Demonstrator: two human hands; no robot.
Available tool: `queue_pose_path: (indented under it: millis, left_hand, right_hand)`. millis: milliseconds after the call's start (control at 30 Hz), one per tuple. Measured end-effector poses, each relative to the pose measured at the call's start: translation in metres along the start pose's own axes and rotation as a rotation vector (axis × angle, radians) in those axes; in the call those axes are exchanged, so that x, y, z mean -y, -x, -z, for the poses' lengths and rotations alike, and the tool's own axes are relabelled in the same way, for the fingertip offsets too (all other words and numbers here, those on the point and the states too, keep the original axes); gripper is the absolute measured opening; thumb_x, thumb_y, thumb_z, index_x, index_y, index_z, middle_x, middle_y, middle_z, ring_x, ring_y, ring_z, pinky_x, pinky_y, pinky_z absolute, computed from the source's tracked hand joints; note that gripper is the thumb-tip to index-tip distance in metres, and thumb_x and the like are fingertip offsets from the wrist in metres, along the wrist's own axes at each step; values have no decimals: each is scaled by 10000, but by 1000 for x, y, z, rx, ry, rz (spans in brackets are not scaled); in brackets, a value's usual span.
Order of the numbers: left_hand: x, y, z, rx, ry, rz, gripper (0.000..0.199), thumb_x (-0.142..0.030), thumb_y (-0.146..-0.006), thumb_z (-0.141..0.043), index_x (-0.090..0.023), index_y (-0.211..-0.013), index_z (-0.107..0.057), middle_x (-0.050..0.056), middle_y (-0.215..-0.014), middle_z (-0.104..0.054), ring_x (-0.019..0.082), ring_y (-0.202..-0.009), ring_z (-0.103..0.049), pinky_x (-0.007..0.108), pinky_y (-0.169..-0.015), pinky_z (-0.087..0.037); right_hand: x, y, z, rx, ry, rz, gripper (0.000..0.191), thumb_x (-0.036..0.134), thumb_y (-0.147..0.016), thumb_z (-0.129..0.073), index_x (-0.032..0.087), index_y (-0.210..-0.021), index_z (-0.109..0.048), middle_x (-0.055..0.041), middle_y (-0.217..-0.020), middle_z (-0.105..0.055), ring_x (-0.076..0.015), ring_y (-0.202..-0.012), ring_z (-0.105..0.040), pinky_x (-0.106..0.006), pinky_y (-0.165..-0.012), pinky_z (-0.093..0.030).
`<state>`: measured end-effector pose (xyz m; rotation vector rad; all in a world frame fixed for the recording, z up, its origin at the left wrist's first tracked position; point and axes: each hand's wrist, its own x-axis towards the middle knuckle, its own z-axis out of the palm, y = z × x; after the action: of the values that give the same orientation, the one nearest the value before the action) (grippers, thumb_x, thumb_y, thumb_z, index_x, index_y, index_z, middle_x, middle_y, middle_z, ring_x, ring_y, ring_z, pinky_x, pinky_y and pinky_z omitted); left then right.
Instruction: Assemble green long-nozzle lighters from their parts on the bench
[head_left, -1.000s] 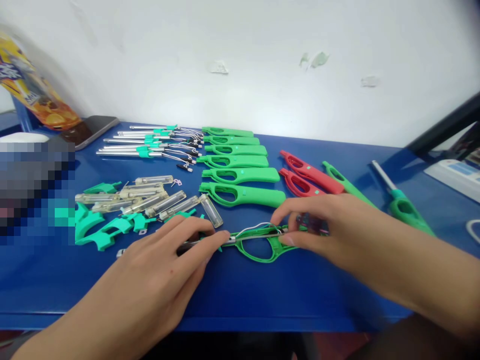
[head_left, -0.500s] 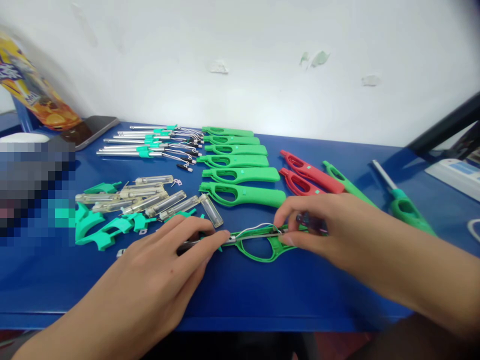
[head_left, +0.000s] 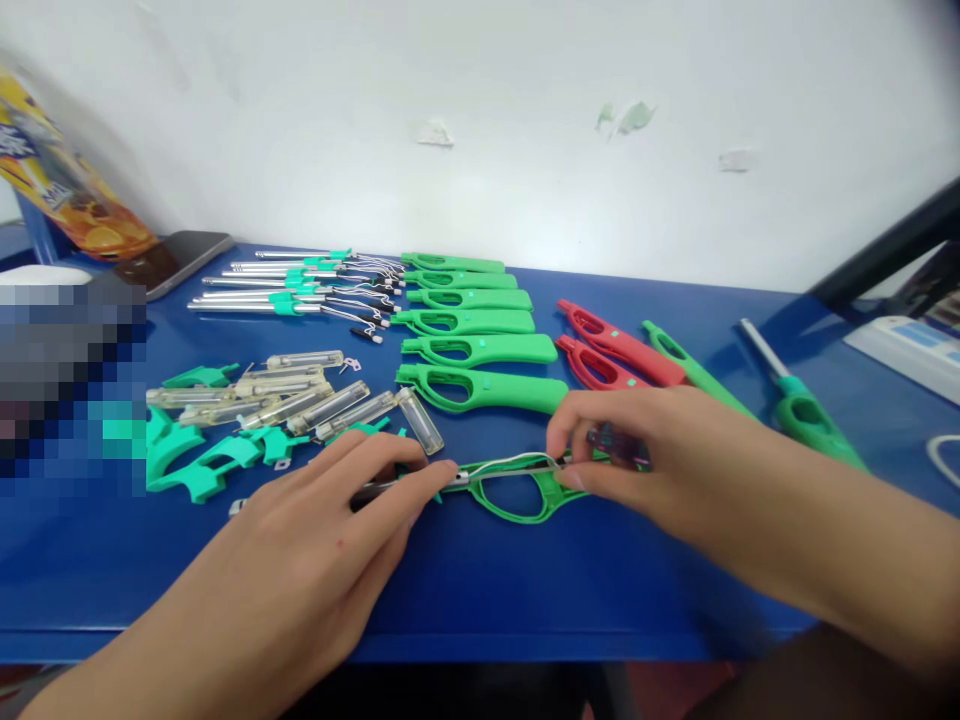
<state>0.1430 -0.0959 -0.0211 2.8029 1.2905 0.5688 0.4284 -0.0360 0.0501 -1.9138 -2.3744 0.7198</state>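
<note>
We note an elongated green plastic half-shell with a looped opening lying near the centre of the blue painted surface, between and partly under both hands. Our left hand has its grip closed about a slim silver metal tube at the shell's narrow end. Our right hand covers the handle end; its grip is drawn to a pinch, apparently on the end of a thin white wire, though the fingertips partly hide the contact. A dark purple translucent piece shows within the right hand. Behind the shell we find a row of green plastic handle shells; to the left lie clear rectangular plastic cases.
</note>
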Motion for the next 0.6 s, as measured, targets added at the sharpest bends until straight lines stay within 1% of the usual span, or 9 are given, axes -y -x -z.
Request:
queue_pose_path:
  millis: [167, 367, 500, 600]
  left_hand:
    - [1, 0, 0, -3, -13, -11, 478, -174, -1161, -455, -337, -1602, -540, 45, -1469, -675, 263, -1310, -676, 383, -1014, -553]
    - [0, -2, 1, -4, -27, -10, 461, -189, -1165, -454, -332, -1593, -549, 51, -1456, -682, 267, -1293, -692, 381, -994, -577]
    - [0, -2, 1, -7, -25, -7, 445, -199, -1171, -453, -329, -1583, -556, 50, -1450, -683, 263, -1288, -694, 375, -994, -578]
    - [0, -2, 1, -10, -29, -6, 447, -194, -1172, -454, -328, -1589, -549, 43, -1453, -675, 254, -1295, -681, 369, -1002, -557]
  right_hand:
    - [1, -1, 0, 6, -2, -10, 237, 85, -871, -894, 271, -860, -747, 83, -761, -751, -139, -633, -624, -279, -558, -435]
    - [-3, 0, -2, 4, 3, 12, 236, 99, -880, -882, 278, -860, -728, 81, -715, -718, -151, -624, -632, -284, -557, -441]
    - [-6, 0, -3, -31, 3, 23, 227, 110, -883, -885, 281, -880, -735, 77, -736, -729, -153, -631, -648, -287, -563, -450]
    - [-5, -1, -3, -48, 3, 17, 233, 105, -870, -895, 275, -872, -736, 73, -723, -722, -152, -622, -645, -286, -554, -444]
